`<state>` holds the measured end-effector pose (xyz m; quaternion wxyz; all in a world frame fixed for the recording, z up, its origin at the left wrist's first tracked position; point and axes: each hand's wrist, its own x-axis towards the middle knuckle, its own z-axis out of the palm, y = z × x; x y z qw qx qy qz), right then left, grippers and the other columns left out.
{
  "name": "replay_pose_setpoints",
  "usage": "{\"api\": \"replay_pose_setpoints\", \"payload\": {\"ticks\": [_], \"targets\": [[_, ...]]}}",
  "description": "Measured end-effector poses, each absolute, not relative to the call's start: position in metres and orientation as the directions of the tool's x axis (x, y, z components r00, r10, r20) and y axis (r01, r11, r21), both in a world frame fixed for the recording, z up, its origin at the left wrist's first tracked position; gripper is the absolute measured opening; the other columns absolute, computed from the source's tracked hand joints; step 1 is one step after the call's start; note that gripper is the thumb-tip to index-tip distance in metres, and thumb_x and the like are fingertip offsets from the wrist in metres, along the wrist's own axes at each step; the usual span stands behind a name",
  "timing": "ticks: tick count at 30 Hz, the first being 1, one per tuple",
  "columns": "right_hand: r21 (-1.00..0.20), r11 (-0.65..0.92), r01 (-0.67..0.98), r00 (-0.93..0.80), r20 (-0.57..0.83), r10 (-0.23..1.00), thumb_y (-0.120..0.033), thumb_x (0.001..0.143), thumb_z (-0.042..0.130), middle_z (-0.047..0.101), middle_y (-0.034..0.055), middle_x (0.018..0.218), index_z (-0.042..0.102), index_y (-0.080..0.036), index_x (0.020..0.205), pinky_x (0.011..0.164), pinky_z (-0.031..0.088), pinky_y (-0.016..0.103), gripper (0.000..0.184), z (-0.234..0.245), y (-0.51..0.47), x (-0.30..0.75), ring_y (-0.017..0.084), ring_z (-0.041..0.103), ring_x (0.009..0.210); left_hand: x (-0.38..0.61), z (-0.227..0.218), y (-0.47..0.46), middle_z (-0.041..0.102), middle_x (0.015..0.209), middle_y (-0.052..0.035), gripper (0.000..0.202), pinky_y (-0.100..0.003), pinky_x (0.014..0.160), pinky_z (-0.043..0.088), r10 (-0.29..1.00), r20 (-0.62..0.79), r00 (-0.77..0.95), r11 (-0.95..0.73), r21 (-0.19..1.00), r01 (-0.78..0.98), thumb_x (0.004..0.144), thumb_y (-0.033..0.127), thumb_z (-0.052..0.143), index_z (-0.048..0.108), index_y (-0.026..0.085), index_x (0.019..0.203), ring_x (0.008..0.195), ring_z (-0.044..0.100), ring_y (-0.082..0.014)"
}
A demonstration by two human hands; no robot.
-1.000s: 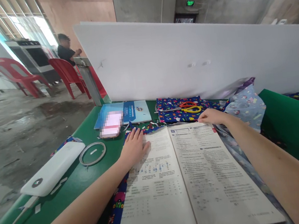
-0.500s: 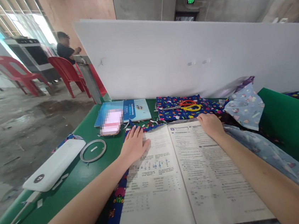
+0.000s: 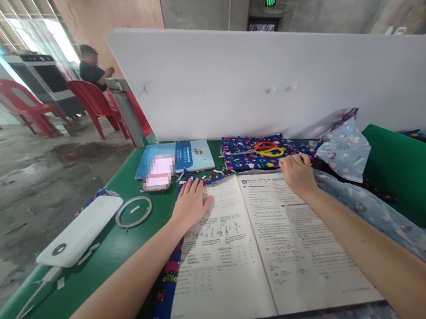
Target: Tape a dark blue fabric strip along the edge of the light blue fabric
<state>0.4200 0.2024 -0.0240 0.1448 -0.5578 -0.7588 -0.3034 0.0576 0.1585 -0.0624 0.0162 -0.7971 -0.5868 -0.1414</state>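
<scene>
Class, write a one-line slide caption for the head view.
Left hand and right hand rest flat on an open printed workbook over patterned blue fabric.

Left hand (image 3: 192,206) flat, palm down, on far-left corner of open printed white-paper workbook (image 3: 262,245); right hand (image 3: 297,174) flat on its far-right page. Workbook lies on patterned blue fabric (image 3: 166,291) over green counter (image 3: 105,257). Orange/yellow-handled scissors (image 3: 266,150) just beyond, far side. White power bank (image 3: 80,231) and grey ring (image 3: 133,211) at left.

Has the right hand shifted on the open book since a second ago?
Yes. The right hand slid from the open book's top right corner inward along the top edge, now lying just below the scissors.
</scene>
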Motion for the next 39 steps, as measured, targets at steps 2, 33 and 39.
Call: {"api": "replay_pose_setpoints", "payload": {"ticks": [2, 33, 39], "targets": [[0.24, 0.214, 0.947, -0.315, 0.564, 0.763, -0.031, 0.096, 0.036, 0.062, 0.014, 0.098, 0.059, -0.014, 0.104, 0.098, 0.029, 0.044, 0.03, -0.022, 0.207, 0.41, 0.028, 0.051, 0.096, 0.058, -0.062, 0.158, 0.041, 0.15, -0.0155, 0.063, -0.047, 0.116, 0.026, 0.927, 0.265, 0.267, -0.315, 0.158, 0.936, 0.093, 0.047, 0.037, 0.036, 0.01, 0.145, 0.143, 0.028, -0.0307], [-0.157, 0.613, 0.775, -0.558, 0.287, 0.779, -0.021, 0.092, 0.044, 0.069, 0.0102, 0.113, 0.066, -0.013, 0.114, 0.098, 0.045, 0.036, 0.031, -0.028, 0.186, 0.256, 0.023, 0.058, 0.11, -0.001, -0.039, 0.169, 0.068, 0.118, -0.0082, 0.04, -0.038, 0.097, 0.05, 0.859, 0.438, 0.265, -0.37, 0.175, 0.912, 0.094, 0.026, 0.033, 0.065, 0.017, 0.116, 0.108, 0.063, -0.0227], [-0.097, 0.647, 0.757, -0.601, 0.285, 0.746, -0.019, 0.092, 0.045, 0.07, 0.0106, 0.106, 0.068, -0.014, 0.105, 0.094, 0.044, 0.035, 0.026, -0.03, 0.187, 0.257, 0.022, 0.059, 0.104, 0.018, -0.049, 0.165, 0.051, 0.143, -0.0124, 0.052, -0.037, 0.114, 0.034, 0.874, 0.308, 0.376, -0.441, 0.177, 0.88, 0.098, 0.037, 0.027, 0.053, 0.01, 0.134, 0.135, 0.044, -0.0207]]}}
